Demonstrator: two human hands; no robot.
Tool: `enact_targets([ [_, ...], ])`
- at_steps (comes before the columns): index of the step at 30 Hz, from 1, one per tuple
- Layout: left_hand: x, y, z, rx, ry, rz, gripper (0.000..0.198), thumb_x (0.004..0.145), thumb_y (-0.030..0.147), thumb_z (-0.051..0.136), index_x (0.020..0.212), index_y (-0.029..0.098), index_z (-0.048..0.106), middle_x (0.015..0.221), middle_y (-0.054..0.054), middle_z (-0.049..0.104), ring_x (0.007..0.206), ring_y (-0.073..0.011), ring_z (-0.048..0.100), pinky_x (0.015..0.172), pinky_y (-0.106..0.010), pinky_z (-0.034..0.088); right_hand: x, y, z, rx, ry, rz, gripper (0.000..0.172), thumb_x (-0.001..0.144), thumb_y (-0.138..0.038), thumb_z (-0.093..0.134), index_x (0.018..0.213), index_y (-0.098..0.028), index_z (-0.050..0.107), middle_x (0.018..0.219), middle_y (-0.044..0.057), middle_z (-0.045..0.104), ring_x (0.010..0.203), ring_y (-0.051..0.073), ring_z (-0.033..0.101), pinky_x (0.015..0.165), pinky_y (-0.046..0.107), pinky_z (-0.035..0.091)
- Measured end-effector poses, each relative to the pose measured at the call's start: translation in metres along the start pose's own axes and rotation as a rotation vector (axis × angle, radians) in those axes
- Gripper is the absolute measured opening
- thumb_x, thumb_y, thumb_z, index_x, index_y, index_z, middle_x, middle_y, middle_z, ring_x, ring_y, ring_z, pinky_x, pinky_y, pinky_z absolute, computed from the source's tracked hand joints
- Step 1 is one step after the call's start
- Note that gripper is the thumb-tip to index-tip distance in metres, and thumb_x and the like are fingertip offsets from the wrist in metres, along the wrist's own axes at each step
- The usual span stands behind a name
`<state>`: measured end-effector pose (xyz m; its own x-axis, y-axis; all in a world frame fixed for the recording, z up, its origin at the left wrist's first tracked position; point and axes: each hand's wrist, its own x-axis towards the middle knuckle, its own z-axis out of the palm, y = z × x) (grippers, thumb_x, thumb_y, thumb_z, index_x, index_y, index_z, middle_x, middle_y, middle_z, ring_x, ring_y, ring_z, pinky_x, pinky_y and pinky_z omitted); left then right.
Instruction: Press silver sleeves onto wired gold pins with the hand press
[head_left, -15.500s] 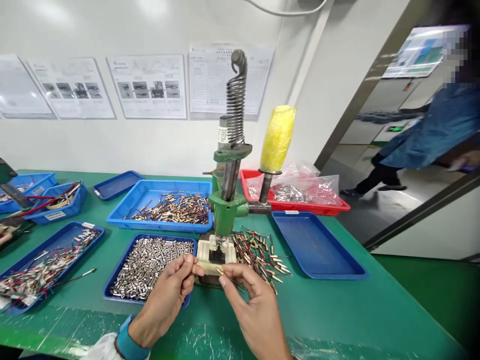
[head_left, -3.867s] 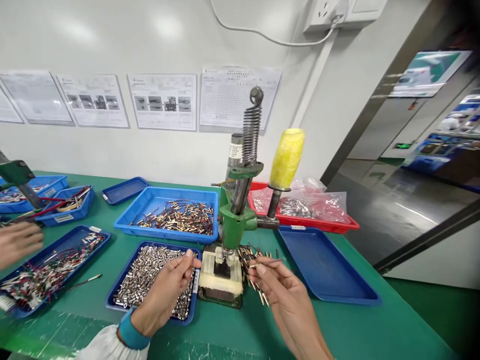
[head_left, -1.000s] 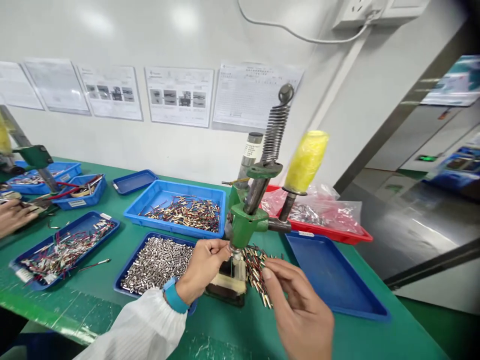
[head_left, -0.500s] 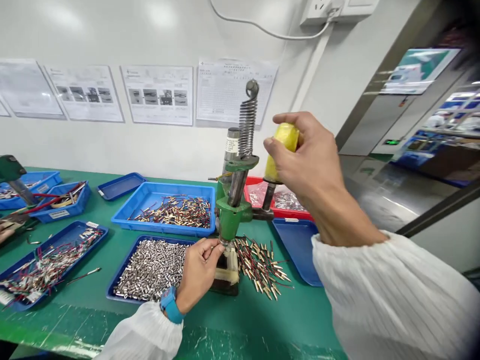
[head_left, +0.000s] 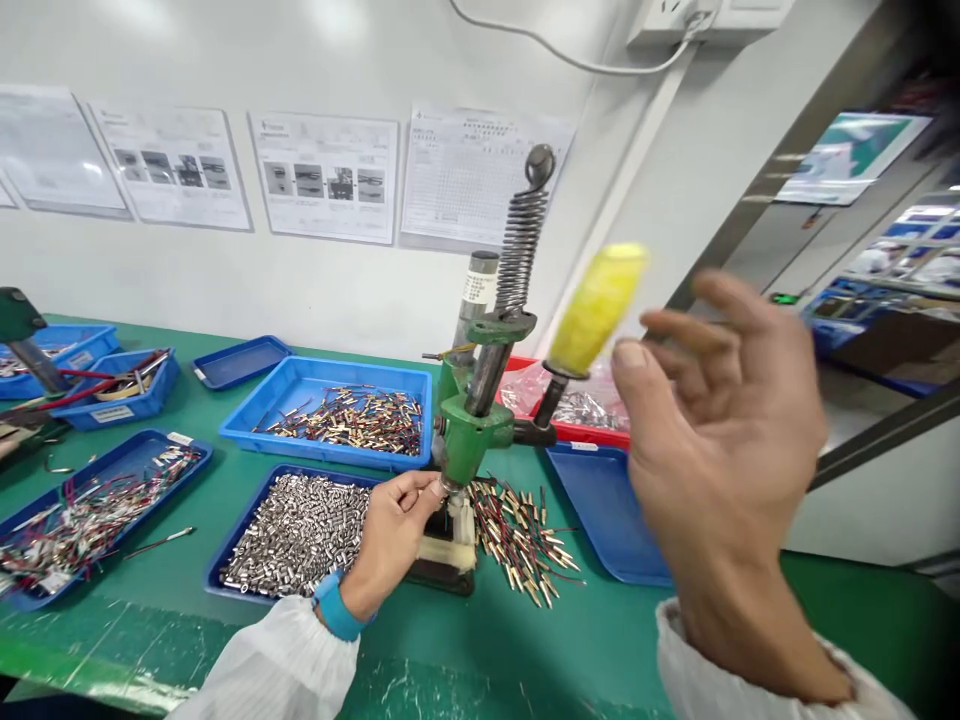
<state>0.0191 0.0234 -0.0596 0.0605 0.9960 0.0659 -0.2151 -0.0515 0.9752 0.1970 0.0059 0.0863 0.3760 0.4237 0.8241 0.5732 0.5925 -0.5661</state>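
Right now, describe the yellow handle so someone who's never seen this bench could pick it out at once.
On the green workbench, find the green hand press near the middle, topped by a tall coiled spring. A short lever angles up from the press's right side and ends in a fat yellow handle, the only yellow thing on the press, just beside the person's open right hand.

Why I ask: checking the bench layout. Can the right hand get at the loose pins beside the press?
Probably yes: the right hand is raised right of the loose pins, with nothing between them.
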Motion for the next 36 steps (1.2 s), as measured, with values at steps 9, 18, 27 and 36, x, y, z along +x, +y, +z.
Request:
enact_targets([
  [9, 0.055, 0.032, -0.05, -0.192, 0.316, -0.112, 0.022, 0.074, 0.01, 0.074, 0.095, 0.015, 0.067, 0.099, -0.008, 0.067, 0.092, -0.0175, 0.062, 0.09, -0.032, 0.047, -0.115, 0.127, 0.004, -0.516, -0.669, 0.365, 0.015, 0.08, -0.026, 0.065, 0.08, -0.018, 0.077, 0.082, 0.012, 0.073, 0.072, 0.025, 0.069, 0.068, 0.034, 0.05],
  [18, 0.0, 0.013, -0.075, -0.072, 0.12, -0.299, 0.041, 0.081, 0.044, 0.071, 0.107, 0.014, 0.062, 0.051, 0.005, 0.054, 0.039, -0.0105, 0.045, 0.04, -0.022, 0.032, -0.132, 0.141, 0.024, -0.667, -0.778, 0.478, 0.007, 0.077, -0.016, 0.065, 0.072, -0.016, 0.07, 0.079, 0.009, 0.071, 0.077, 0.021, 0.065, 0.072, 0.032, 0.047],
  [27, -0.011, -0.004, -0.063, -0.071, 0.149, -0.167, 0.028, 0.075, 0.039, 0.073, 0.091, 0.019, 0.062, 0.06, 0.007, 0.05, 0.056, -0.0106, 0.047, 0.054, -0.022, 0.037, -0.141, 0.127, 0.004, -0.339, -0.557, 0.486, 0.037, 0.087, -0.043, 0.051, 0.092, -0.014, 0.072, 0.091, 0.012, 0.075, 0.078, 0.024, 0.069, 0.069, 0.033, 0.052],
  [36, -0.024, 0.007, -0.039, -0.285, 0.066, -0.31, 0.042, 0.066, 0.05, 0.086, 0.079, 0.012, 0.072, 0.072, -0.002, 0.065, 0.061, -0.0093, 0.057, 0.053, -0.018, 0.042, -0.152, 0.096, -0.011, -0.185, -0.484, 0.459, 0.033, 0.09, -0.047, 0.058, 0.088, -0.018, 0.071, 0.084, 0.007, 0.075, 0.075, 0.022, 0.07, 0.069, 0.03, 0.053],
])
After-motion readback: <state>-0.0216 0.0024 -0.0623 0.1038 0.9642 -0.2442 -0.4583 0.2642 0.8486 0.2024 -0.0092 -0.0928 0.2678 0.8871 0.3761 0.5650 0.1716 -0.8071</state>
